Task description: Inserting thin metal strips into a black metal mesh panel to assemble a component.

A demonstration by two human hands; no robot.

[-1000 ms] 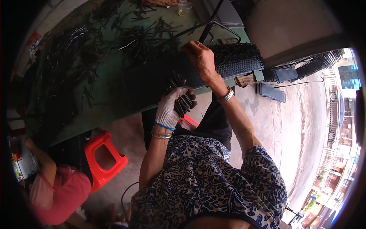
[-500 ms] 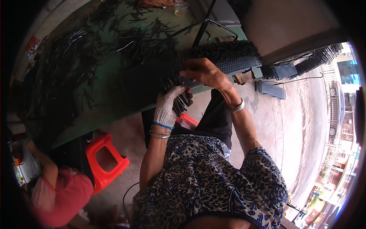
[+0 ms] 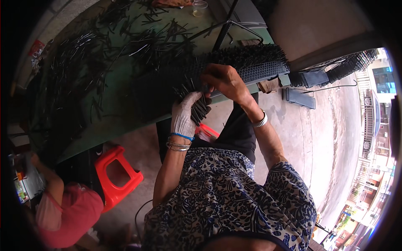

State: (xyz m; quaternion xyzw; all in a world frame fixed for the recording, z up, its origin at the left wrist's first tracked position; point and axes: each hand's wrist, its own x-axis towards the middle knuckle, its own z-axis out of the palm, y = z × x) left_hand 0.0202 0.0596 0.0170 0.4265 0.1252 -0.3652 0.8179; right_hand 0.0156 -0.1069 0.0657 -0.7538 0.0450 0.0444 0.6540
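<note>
My left hand (image 3: 184, 111), in a whitish knitted glove, is closed around a bundle of thin black strips (image 3: 199, 113) at the table's near edge. The strips stick out above and below the fist. Just to its right, my bare right hand (image 3: 228, 83) has its fingers bent together over a long dark perforated panel (image 3: 261, 72). What its fingertips hold, if anything, is hidden. Many black spikes (image 3: 255, 54) stand up in a dense row along the panel's right part. The panel's left part lies in shadow.
Loose black strips (image 3: 161, 42) lie scattered over the green table (image 3: 125, 104). A black metal stand (image 3: 226, 31) and a plastic cup (image 3: 199, 8) are farther back. A red stool (image 3: 119, 178) and a person in a pink top (image 3: 75, 215) are at left. A grey panel (image 3: 299, 98) lies on the floor at right.
My right hand has turned slightly, its fingers drawn closer together, and sits a little nearer the strips. My left hand still grips the bundle, with its upper ends now fanned more to the left.
</note>
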